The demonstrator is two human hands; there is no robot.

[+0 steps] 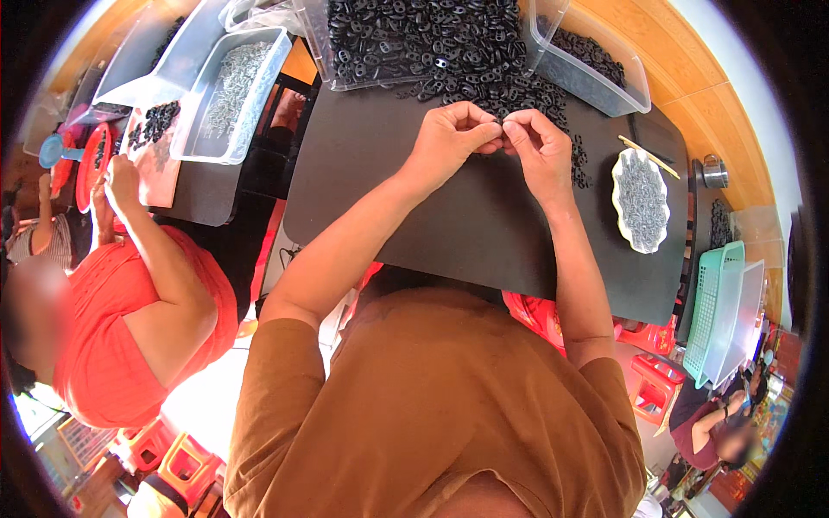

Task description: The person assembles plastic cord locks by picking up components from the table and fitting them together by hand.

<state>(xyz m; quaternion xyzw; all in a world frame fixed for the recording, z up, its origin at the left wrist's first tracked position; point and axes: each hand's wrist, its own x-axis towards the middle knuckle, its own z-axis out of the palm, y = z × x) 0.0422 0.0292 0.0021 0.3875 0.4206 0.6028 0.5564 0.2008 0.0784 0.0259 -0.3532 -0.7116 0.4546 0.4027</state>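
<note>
My left hand (455,142) and my right hand (543,157) meet over the far part of the dark table (414,207). Thumb and fingers of each are pinched, their tips almost touching. Whatever they hold is small and hidden by the fingers. Just beyond lies a heap of small black oval pieces with holes (484,85), spilling out of a clear plastic bin (380,84) onto the tabletop. Right of my right hand, a pale scalloped dish (618,212) holds many tiny silvery-grey pieces (642,194).
A clear box (615,105) of black pieces stands far right, near a wooden stick (649,157) and a metal cup (715,171). At left, a person in red (147,302) works beside a clear tub (194,148) of silvery pieces. Green baskets (712,302) stand at right.
</note>
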